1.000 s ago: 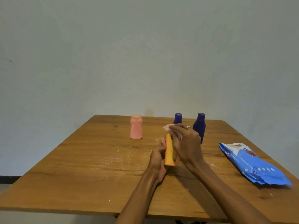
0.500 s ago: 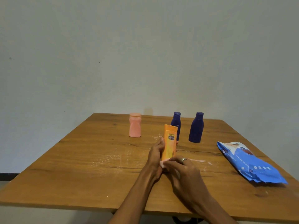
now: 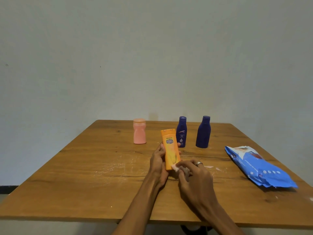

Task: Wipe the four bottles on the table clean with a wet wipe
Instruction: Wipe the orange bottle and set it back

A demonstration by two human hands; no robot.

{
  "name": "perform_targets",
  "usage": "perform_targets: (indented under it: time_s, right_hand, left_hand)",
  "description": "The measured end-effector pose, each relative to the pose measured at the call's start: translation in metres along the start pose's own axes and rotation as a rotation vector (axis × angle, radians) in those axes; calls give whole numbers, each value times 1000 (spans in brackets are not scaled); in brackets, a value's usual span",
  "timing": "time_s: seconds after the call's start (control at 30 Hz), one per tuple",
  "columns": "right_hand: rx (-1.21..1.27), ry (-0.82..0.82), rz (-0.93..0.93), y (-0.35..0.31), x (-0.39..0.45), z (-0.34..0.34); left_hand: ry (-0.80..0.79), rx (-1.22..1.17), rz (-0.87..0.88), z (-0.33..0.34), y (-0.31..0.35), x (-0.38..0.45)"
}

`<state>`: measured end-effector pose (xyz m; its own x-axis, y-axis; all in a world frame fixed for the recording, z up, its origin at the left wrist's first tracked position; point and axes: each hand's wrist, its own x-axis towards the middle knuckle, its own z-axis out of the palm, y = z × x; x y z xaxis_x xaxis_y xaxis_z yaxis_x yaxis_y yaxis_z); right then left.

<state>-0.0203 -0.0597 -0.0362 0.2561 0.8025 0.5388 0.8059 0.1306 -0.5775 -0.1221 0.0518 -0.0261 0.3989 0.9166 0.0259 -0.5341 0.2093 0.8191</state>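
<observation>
Looking down from the head camera, I see a wooden table (image 3: 84, 167) with a dark knotty grain, its top streaked with pale smears and scratch marks near the middle and a few whitish specks toward the right. Behind it a plain grey-white wall (image 3: 152, 56) fills the upper half of the view; a dark strip runs along its foot at far left.

My left hand (image 3: 158, 164) is wrapped around the lower part of the orange bottle (image 3: 170, 148), holding it upright and slightly tilted above the tabletop. My right hand (image 3: 194, 180), ring on one finger, has its fingers curled on a crumpled wet wipe (image 3: 176, 167) pressed against the bottle's bottom end.

Farther back stand the pink bottle (image 3: 139, 131) on the left and two dark blue bottles (image 3: 181, 132) (image 3: 203, 132) side by side, apart from each other. A blue pack of wipes (image 3: 260, 168) lies flat near the right edge.
</observation>
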Motion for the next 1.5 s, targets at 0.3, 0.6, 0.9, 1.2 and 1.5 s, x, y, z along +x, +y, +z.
perform_targets:
  time_s: [0.3, 0.6, 0.9, 1.2, 1.5]
  right_hand:
    - [-1, 216, -42, -10, 56, -8]
    - [-40, 149, -87, -11, 57, -5]
    - [-85, -42, -73, -2, 4, -4]
    - [-60, 194, -91, -6, 74, -14]
    - [326, 441, 9, -9, 106, -22]
  left_hand:
    - [-140, 145, -64, 9, -4, -8]
    - [-93, 99, -49, 5, -5, -5]
    - [-93, 102, -31, 4, -1, -5]
    - [-145, 110, -39, 10, -1, -10]
    - [-175, 109, -37, 10, -3, -7]
